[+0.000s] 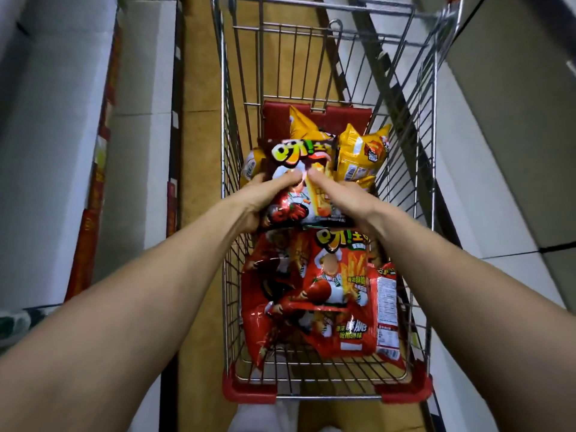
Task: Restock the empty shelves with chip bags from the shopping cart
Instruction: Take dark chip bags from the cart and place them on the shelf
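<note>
- On the far left I see the left shelves [56,120]: white boards with red edge strips and no bags on the parts in view, so I judge the restocking barely begun or only part done.
- The tan floor [199,151] runs as a narrow aisle between those shelves and the cart.
- My left hand [265,194] grips the held red chip bag [299,169] at its left edge, fingers curled round it and thumb on the front.
- That bag is raised over the middle of the cart, not yet on its way to a shelf.
- My right hand [346,198] pinches its right side, thumb on the front; the fingers behind are hidden.
- Below, at the near end, more red chip bags [327,291] lie piled up.
- At the far end lie yellow chip bags [361,151], so plenty is left to shelve.
- The wire shopping cart [417,151] walls in the load; I must lift clear of its rim.
- The right shelves [514,120] stand close beside the cart and look bare and blurred.
</note>
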